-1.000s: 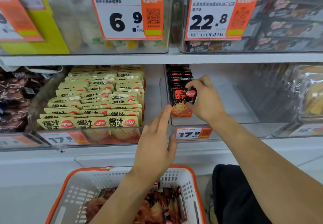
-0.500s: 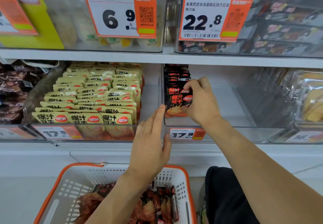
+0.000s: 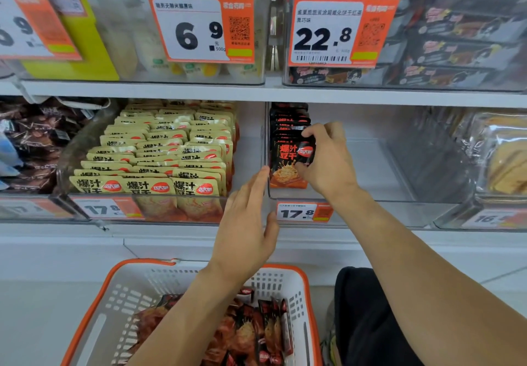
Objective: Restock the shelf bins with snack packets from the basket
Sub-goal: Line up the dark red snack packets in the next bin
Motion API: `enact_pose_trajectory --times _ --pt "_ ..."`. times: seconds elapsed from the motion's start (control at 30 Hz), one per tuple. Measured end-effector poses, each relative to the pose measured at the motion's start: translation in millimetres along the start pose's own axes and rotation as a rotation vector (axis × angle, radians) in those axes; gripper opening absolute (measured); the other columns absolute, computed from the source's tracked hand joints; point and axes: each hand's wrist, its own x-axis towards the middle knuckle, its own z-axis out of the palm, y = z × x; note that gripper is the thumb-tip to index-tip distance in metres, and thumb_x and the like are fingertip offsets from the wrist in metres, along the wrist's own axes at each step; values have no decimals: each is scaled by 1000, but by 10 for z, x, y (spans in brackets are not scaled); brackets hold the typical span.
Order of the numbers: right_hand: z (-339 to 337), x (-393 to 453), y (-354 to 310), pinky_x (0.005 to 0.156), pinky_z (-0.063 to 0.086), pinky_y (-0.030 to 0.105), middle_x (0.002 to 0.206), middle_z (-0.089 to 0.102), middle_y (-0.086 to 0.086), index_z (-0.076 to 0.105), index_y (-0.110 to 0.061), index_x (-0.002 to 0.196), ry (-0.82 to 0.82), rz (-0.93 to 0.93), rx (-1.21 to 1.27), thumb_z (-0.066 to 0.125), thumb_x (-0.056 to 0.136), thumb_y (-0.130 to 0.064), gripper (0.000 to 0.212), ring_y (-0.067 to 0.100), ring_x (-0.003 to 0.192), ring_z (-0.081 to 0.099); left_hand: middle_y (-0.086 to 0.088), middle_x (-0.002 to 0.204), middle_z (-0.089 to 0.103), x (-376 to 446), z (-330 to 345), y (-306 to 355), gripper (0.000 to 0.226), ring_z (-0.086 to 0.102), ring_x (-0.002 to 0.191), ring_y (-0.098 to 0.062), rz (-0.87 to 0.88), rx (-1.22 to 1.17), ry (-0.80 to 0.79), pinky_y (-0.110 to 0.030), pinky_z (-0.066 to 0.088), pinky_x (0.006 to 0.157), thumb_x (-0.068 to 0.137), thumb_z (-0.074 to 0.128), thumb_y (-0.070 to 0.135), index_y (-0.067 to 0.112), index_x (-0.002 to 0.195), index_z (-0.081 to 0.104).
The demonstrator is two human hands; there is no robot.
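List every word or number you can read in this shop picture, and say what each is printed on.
"6.9": price tag on the upper middle bin.
"22.8": price tag on the upper right bin.
"17.8": tag below the black packets.
"17.8": tag below the yellow packets.
"爆汁豆干": both packet kinds.
Smaller print and far-side tags: too blurred to read.

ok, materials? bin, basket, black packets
Bin: clear rigid plastic, looks like acrylic; the shelf shows through its walls.
Basket: matte white moulded plastic with slotted walls and an orange rim.
Black packets: glossy printed film, probably plastic or foil laminate; highlights and soft creases.
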Motion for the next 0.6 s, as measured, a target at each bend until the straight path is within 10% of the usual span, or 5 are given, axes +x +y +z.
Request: enact_pose_trajectory --times 0.13,0.23,0.43,0.6 --pt "-229 -225 -258 77 55 34 114 41 -6 60 -19 115 196 -147 143 76 79 -9 41 10 93 55 1 124 52 -297 12 -18 33 48 117 -10 26 -133 249 -16 34 102 91 50 13 16 124 53" --pt "-185 -706 -498 73 51 22 108 47 -4 63 -12 105 170 -366 324 70 84 -6 23 7 85 56 10 111 51 -763 185 -282 20 48 98 -1 -134 -185 134 -7 36 86 94 48 17 19 113 54" --pt "1003 -1759 -141 80 52 45 118 49 1 56 -19 117 -813 -272 47 62 91 -20 26 25 98 57 4 97 54 -2087 783 -1162 13 58 98 -25 -677 44 -416 -36 47 79 89 57 12 19 100 58" --pt "1757 -2369 384 91 48 37 132 42 7 54 -14 121 -1048 119 -106 62 88 -10 34 27 109 54 -2 128 54 -2788 924 -1307 40 53 119 -25 -859 154 -828 -38 42 96 90 52 29 21 130 52"
